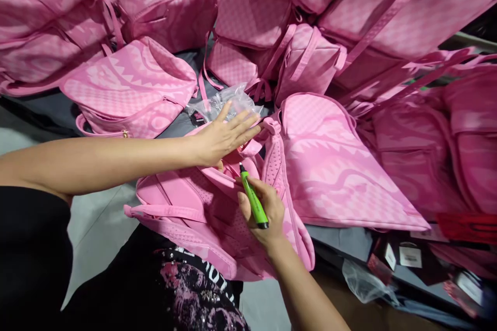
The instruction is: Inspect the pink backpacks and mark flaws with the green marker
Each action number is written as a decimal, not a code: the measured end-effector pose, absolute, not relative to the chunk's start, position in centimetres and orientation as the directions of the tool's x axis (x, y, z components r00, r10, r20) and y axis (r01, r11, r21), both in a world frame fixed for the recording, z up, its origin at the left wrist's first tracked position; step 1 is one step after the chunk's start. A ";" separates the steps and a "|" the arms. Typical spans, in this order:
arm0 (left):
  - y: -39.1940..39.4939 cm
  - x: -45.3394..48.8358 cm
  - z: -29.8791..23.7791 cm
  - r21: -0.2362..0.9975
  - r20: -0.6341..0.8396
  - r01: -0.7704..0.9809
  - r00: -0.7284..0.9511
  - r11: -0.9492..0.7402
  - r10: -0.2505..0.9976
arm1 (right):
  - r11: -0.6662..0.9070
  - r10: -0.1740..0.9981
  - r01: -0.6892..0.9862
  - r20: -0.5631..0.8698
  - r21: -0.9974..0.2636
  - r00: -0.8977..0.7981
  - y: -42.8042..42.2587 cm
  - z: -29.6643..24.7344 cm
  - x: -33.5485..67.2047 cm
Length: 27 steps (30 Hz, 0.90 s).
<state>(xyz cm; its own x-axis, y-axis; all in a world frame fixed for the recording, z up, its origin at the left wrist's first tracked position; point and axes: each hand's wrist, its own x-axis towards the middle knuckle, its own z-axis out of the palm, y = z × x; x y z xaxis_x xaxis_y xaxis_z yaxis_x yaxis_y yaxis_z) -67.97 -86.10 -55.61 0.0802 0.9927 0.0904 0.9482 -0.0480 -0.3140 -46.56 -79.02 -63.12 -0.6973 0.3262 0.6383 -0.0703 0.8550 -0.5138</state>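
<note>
A pink backpack [202,217] lies against my body at the table edge, back panel and straps facing up. My left hand [223,135] rests flat on its top with fingers stretched out, just below a clear plastic bag [225,101]. My right hand [263,212] grips a green marker [253,197], its dark tip pointing up and left at the backpack's upper part near the handle. A second pink backpack [334,165] with a shark-mouth pattern lies right beside it on the right.
Several more pink backpacks are piled all around, such as one [132,88] at left and others [388,15] stacked behind. The grey table [337,240] shows at the right; small tags and boxes [411,256] lie below its edge.
</note>
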 end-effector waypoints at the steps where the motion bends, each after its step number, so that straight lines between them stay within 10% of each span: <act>1: -85.9 -67.9 -55.8 -0.317 0.084 0.948 0.063 -0.033 0.994 | 0.868 0.298 -0.069 0.627 -0.492 -0.719 -78.9 -62.6 -46.7; 18: -83.2 -68.0 -57.1 -0.278 0.053 0.958 -0.061 0.073 0.997 | 0.908 0.128 0.107 0.026 -0.406 -0.991 -75.0 -56.3 -49.7; 27: -82.2 -68.4 -57.7 -0.224 0.052 0.972 -0.061 0.071 0.997 | 0.887 0.117 0.086 0.042 -0.453 -0.992 -74.0 -57.3 -49.3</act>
<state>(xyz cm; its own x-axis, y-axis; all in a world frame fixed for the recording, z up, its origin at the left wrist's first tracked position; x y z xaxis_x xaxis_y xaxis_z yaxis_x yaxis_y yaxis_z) -68.40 -82.19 -57.75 -0.0612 0.9968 0.0518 0.9720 0.0713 -0.2240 -49.35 -74.02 -57.26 -0.9923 0.1169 0.0417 0.0855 0.8872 -0.4533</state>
